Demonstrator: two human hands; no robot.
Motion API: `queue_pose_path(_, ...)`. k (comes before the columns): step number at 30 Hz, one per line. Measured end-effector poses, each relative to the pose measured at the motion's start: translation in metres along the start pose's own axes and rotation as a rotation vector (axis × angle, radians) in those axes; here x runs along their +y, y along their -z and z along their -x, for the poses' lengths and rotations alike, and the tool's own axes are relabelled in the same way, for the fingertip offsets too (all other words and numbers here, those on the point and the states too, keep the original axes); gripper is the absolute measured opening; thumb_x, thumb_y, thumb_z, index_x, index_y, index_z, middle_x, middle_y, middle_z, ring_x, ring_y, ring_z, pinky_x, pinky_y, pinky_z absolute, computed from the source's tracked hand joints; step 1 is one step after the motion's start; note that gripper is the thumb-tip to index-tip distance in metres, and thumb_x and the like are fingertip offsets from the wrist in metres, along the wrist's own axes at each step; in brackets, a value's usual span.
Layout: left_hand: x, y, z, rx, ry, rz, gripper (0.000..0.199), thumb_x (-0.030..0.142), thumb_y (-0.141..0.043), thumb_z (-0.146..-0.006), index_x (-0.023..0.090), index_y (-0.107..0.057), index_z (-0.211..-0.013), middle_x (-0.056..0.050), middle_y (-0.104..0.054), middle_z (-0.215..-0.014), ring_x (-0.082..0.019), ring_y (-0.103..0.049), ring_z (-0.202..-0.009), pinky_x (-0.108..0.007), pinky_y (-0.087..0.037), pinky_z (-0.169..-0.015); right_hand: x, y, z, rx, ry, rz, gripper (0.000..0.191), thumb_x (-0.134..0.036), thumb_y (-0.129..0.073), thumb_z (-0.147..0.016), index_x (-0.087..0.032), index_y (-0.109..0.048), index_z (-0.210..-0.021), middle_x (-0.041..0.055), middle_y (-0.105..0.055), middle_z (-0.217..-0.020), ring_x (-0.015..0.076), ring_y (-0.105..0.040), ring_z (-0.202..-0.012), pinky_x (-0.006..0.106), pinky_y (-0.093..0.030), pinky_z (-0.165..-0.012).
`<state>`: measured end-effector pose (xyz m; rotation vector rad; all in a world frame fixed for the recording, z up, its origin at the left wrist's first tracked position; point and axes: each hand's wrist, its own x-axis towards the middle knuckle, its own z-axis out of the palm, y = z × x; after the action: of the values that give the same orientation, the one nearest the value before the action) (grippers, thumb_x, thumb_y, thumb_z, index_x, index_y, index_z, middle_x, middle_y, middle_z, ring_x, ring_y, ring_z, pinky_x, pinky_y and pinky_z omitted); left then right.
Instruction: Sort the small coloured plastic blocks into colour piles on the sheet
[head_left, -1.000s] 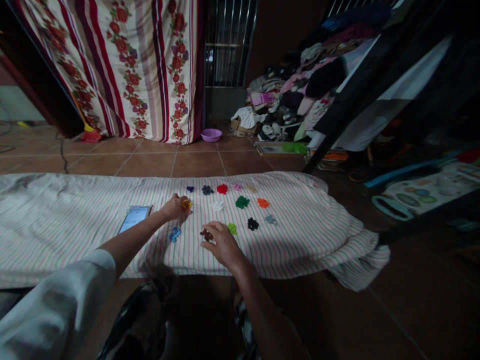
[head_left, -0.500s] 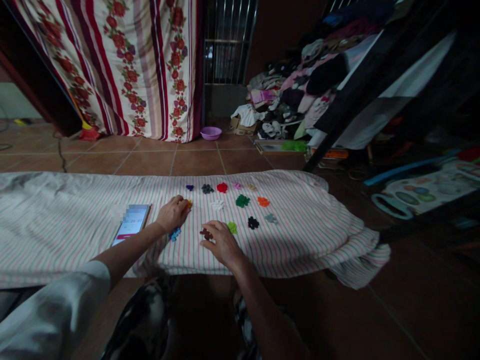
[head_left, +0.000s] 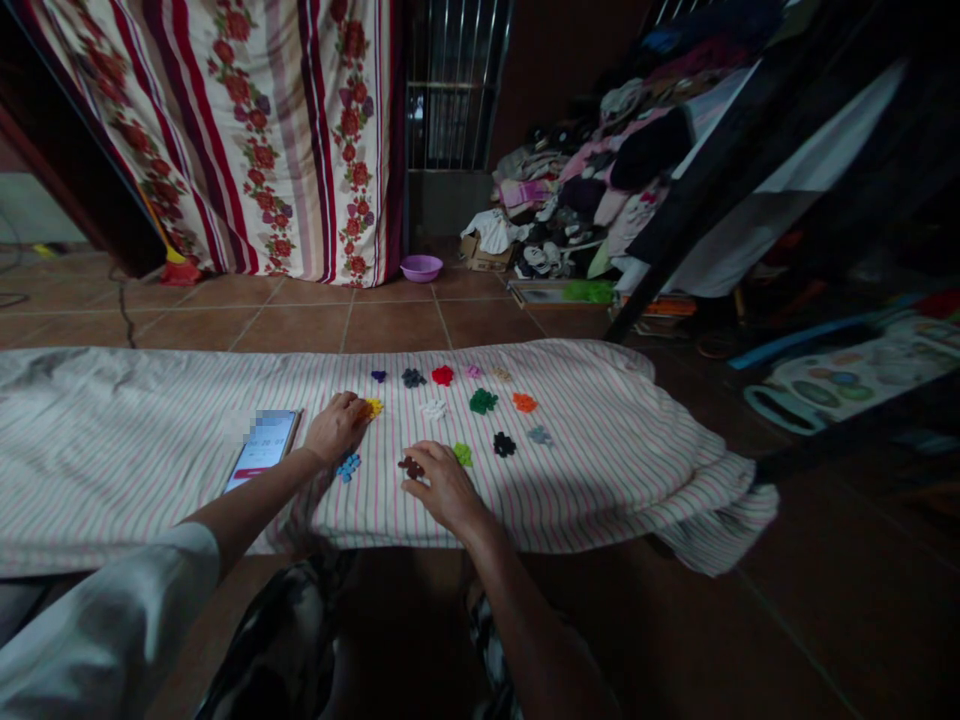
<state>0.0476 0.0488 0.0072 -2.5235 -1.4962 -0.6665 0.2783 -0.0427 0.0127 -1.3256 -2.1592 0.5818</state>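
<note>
Small coloured pieces lie in separate piles on a striped cloth (head_left: 600, 480). My left hand (head_left: 336, 428) is at the left edge of the yellow pile (head_left: 373, 408), fingers curled together and tips hidden; what they hold, if anything, does not show. Just below that hand is the light blue pile (head_left: 348, 467). My right hand (head_left: 442, 487) rests beside the brown pile (head_left: 409, 468), its thumb and forefinger apart at the pile's right side. Beyond its knuckles sits the lime green pile (head_left: 462, 455).
A phone (head_left: 262, 447) with a lit screen lies left of my left hand. White (head_left: 434, 409), dark green (head_left: 484, 401), orange (head_left: 524, 402) and black (head_left: 504, 444) piles are among those farther right. A purple basin (head_left: 421, 267) stands on the tiled floor behind.
My left hand has drawn back slightly leftward and down, so more of the yellow pile shows. My right hand stays beside the brown pieces.
</note>
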Motion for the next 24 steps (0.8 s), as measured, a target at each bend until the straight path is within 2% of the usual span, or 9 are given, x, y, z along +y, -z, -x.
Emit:
queue_pose_path(7,-0.0021,-0.0045,0.0027,0.063,0.026,0.026,0.019,0.029,-0.047,-0.090,0.017,-0.060,-0.096,-0.011,-0.057,-0.095,-0.023,-0.054,-0.092,-0.037,-0.049,-0.081,0.0022,-0.0021,0.0005,0.015,0.003,-0.016,0.040,-0.020,-0.068,-0.078,-0.022,-0.061,-0.117,0.0073,-0.058,-0.116,0.0224,-0.051,-0.109,0.038,-0.042,-0.094)
queue_pose_path(13,-0.0025,-0.0088,0.0026,0.058,0.010,0.057,0.018,0.027,-0.045,-0.089,0.018,-0.060,-0.093,-0.009,-0.058,-0.090,-0.021,-0.056,-0.087,-0.036,-0.050,-0.080,0.0050,-0.0048,0.0002,0.027,0.010,-0.016,0.039,-0.020,-0.068,-0.078,-0.022,-0.061,-0.116,0.0073,-0.058,-0.115,0.0218,-0.052,-0.108,0.038,-0.043,-0.094)
queue_pose_path(17,-0.0028,-0.0092,0.0035,0.074,0.031,0.077,0.020,0.028,-0.047,-0.089,0.018,-0.058,-0.101,-0.009,-0.056,-0.096,-0.021,-0.057,-0.092,-0.036,-0.050,-0.084,0.0060,-0.0055,-0.0002,0.030,0.007,-0.027,0.040,-0.019,-0.068,-0.077,-0.021,-0.061,-0.116,0.0076,-0.058,-0.115,0.0217,-0.052,-0.109,0.037,-0.042,-0.095)
queue_pose_path(20,-0.0040,-0.0061,0.0072,0.059,0.126,0.078,0.028,0.034,-0.053,-0.086,0.016,-0.055,-0.108,-0.010,-0.053,-0.102,-0.021,-0.059,-0.090,-0.035,-0.051,-0.081,0.0071,-0.0062,-0.0005,0.037,0.008,-0.045,0.039,-0.018,-0.067,-0.077,-0.022,-0.061,-0.116,0.0072,-0.059,-0.115,0.0211,-0.052,-0.108,0.037,-0.042,-0.095)
queue_pose_path(24,-0.0069,-0.0041,0.0071,-0.077,0.340,0.110,0.035,0.036,-0.064,-0.078,0.016,-0.056,-0.106,-0.009,-0.052,-0.100,-0.019,-0.061,-0.081,-0.033,-0.051,-0.078,0.0086,-0.0076,-0.0013,0.037,0.007,-0.052,0.038,-0.017,-0.066,-0.077,-0.023,-0.061,-0.115,0.0068,-0.059,-0.114,0.0207,-0.053,-0.108,0.037,-0.042,-0.095)
